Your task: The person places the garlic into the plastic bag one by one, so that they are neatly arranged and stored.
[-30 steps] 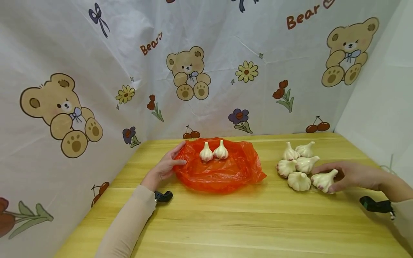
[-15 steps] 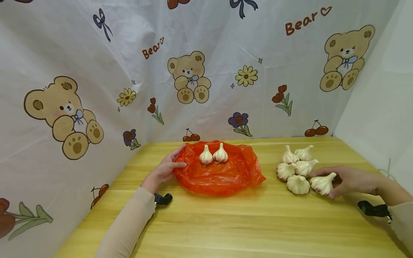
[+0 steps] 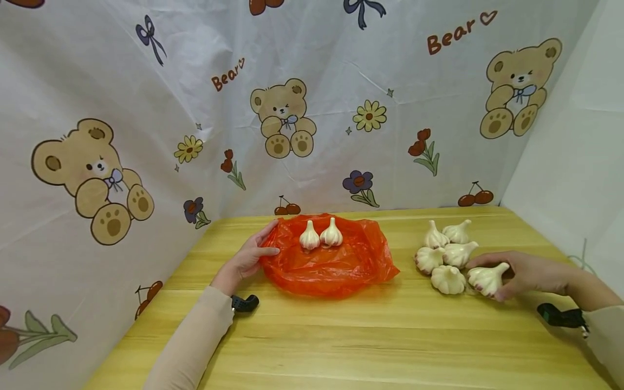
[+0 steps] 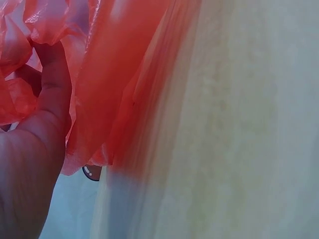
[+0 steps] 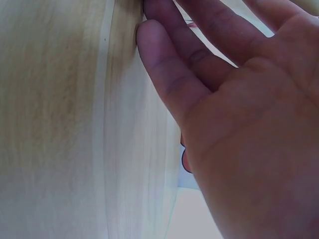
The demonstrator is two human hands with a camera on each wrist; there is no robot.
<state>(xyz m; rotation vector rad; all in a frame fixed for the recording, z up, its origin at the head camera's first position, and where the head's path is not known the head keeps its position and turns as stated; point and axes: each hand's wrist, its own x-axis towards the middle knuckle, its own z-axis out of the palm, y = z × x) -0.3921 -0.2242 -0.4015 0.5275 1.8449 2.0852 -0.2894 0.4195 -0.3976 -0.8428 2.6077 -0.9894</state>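
A crumpled red plastic bag lies spread in the middle of the table, with two garlic bulbs upright inside towards its back. My left hand holds the bag's left rim; in the left wrist view, red film lies against the fingers. On the right, my right hand has thumb and fingers around a garlic bulb that lies on its side, its stem pointing right. That bulb is out of sight in the right wrist view, where the fingers show close to the wood.
Several more garlic bulbs sit clustered just left of my right hand. A white cloth printed with bears hangs behind the wooden table and along its left. At the right stands a plain white wall.
The head view has shifted slightly, so the table sits a little lower in it. Both hands, the bag and the garlic bulbs stay nearly where they were.
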